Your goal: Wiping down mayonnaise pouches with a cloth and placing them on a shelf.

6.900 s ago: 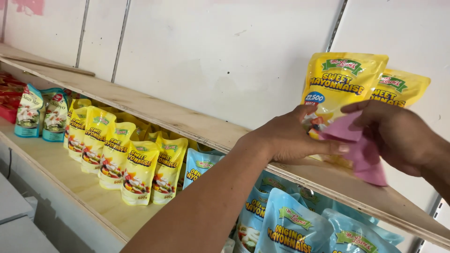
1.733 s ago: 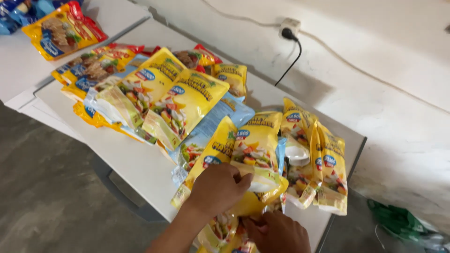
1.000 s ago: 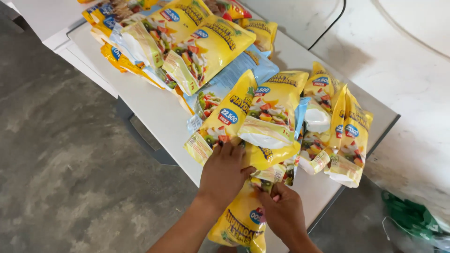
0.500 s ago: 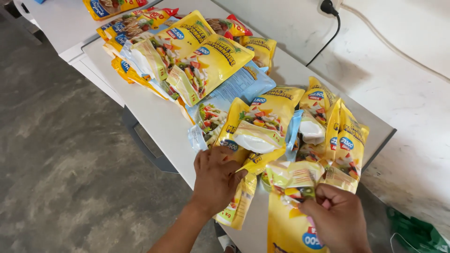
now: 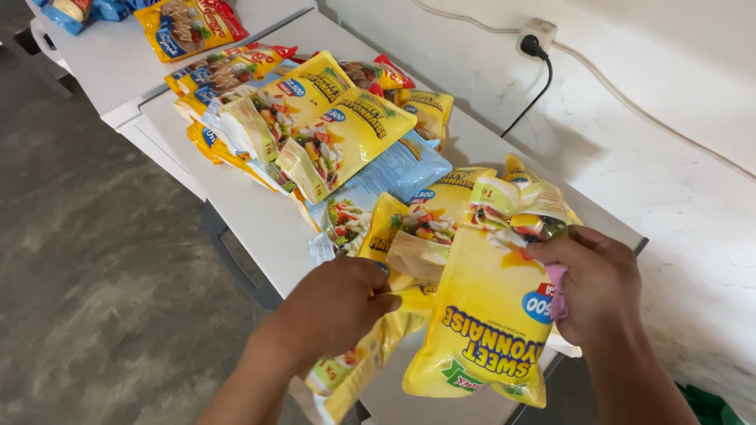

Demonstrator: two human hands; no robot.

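Right hand (image 5: 600,290) pinching big yellow pouch (image 5: 487,315) by its top edge over the tabletop (image 5: 260,224) corner, left hand (image 5: 340,303) clamped on smaller sachets (image 5: 370,358) hanging off the edge — loose grip likely drops them to the floor (image 5: 94,275)

Yellow pouch (image 5: 484,315) in the right hand (image 5: 600,287) is showing dark blue lettering, a blue round badge, a green patch at its near end and a multicoloured vegetable picture at its far end. Pink cloth (image 5: 556,290) is peeking out under the right hand's fingers. Far-left yellow pouches (image 5: 331,130) are carrying red and blue labels and vegetable prints. Light blue pouch (image 5: 402,169) is lying among them. Table (image 5: 260,228) is appearing white, floor (image 5: 94,275) mottled grey, plug (image 5: 532,47) black
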